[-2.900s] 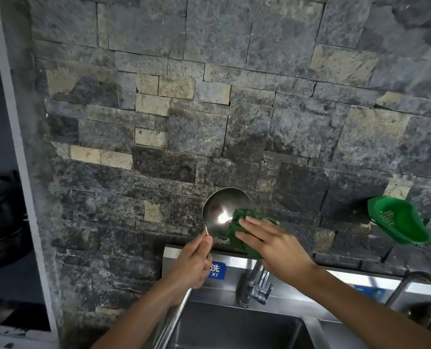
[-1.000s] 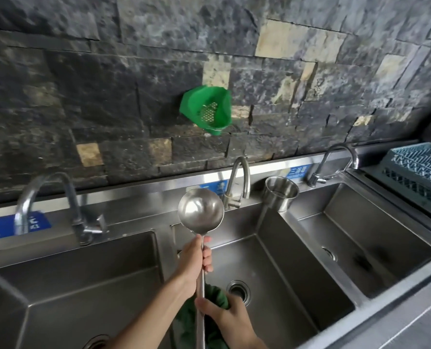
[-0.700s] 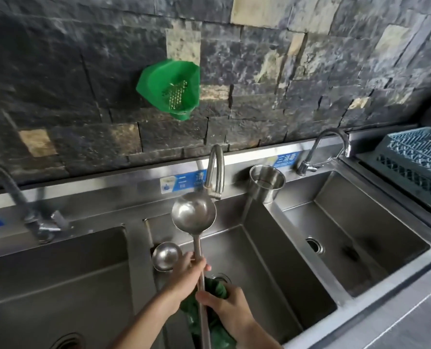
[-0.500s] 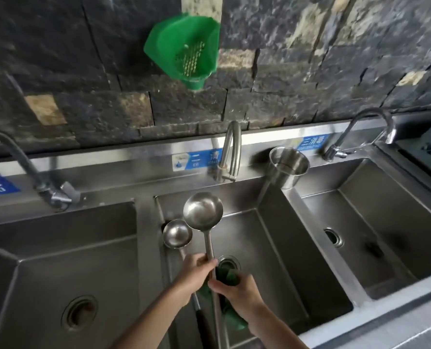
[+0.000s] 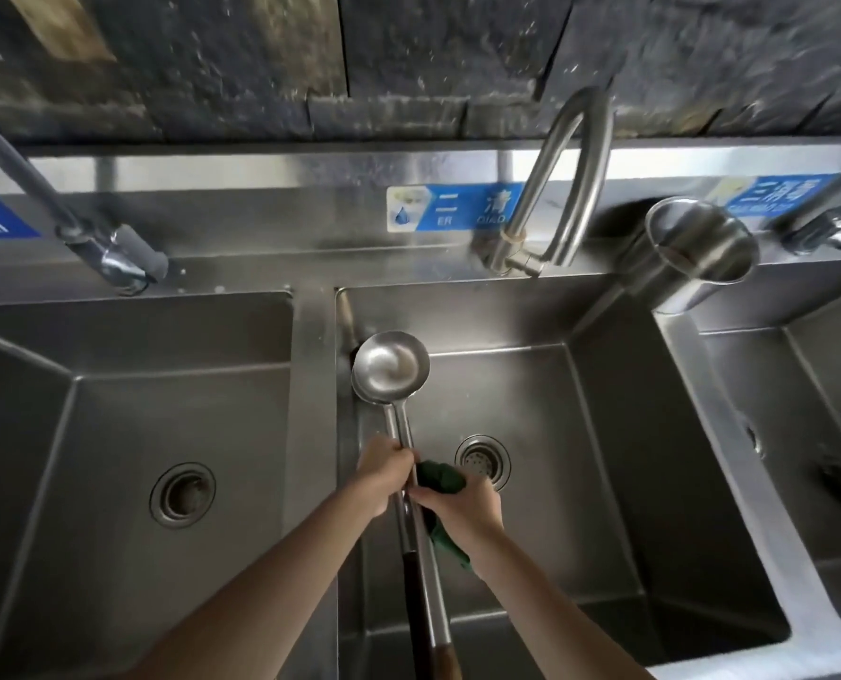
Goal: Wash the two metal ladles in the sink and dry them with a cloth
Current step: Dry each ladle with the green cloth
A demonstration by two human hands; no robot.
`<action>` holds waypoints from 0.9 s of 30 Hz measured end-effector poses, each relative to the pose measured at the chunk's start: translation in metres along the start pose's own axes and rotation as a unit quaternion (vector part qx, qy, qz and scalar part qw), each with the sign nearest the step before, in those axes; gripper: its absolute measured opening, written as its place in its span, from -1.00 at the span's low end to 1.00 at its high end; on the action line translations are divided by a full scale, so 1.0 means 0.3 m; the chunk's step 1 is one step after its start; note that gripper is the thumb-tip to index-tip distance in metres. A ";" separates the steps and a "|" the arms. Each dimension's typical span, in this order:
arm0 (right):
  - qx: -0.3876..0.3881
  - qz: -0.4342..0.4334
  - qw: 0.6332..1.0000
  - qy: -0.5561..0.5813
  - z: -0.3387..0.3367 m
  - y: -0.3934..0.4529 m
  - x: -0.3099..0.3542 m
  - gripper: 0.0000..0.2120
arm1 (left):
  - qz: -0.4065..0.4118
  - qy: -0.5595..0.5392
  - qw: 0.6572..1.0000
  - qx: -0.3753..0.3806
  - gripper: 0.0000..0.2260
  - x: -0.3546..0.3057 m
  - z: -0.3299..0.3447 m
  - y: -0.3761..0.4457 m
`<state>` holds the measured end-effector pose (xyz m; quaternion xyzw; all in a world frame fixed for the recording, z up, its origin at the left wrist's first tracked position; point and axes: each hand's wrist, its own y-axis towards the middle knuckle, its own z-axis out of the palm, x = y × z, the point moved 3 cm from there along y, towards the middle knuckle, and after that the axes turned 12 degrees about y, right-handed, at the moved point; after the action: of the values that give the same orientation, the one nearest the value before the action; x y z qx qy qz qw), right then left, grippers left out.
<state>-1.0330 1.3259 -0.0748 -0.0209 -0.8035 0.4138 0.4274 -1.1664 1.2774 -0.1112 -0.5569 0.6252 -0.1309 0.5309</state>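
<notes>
A steel sink (image 5: pixel 605 434) with three basins stands below a dark stone wall (image 5: pixel 408 51). Over the middle basin the left hand (image 5: pixel 384 476) grips the shafts of two ladles (image 5: pixel 391 368), bowls stacked beyond the hands. The right hand (image 5: pixel 467 507) holds a green cloth (image 5: pixel 440 476) against the shafts. A faucet (image 5: pixel 566 188) rises beyond; the drain (image 5: pixel 482 461) lies just right.

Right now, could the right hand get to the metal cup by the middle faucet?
Probably not yet. The right hand is busy holding the green cloth against the ladle handles; the path up to the metal cup looks clear, though.
</notes>
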 end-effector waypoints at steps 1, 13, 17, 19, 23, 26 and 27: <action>0.000 0.000 1.000 0.002 0.021 0.029 -0.004 -0.55 | -0.002 0.008 1.000 -0.008 -0.90 -0.002 -0.003 0.023; -0.020 0.030 0.999 -0.020 0.156 0.239 -0.039 -0.57 | -0.068 -0.010 0.997 -0.023 -0.85 0.069 0.047 0.270; -0.020 0.026 0.999 -0.019 0.176 0.282 -0.039 -0.52 | -0.079 -0.014 0.995 -0.058 -0.69 0.046 0.051 0.295; -0.018 0.026 0.999 -0.029 0.185 0.296 -0.038 -0.55 | -0.087 -0.010 0.994 -0.067 -0.70 0.040 0.051 0.308; -0.009 0.018 0.998 -0.063 0.187 0.315 -0.030 -0.64 | -0.094 0.014 0.992 -0.079 -0.71 0.030 0.049 0.306; -0.004 0.011 0.997 -0.071 0.194 0.314 -0.031 -0.65 | -0.091 0.081 0.989 -0.090 -0.71 0.039 0.037 0.304; -0.005 0.006 0.998 -0.069 0.195 0.314 -0.032 -0.65 | -0.090 0.097 0.987 -0.091 -0.71 0.050 0.035 0.311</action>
<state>-1.0982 1.3462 -0.1624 0.0009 -0.8329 0.4129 0.3684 -1.2072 1.3017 -0.1936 -0.6417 0.6301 -0.1740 0.4012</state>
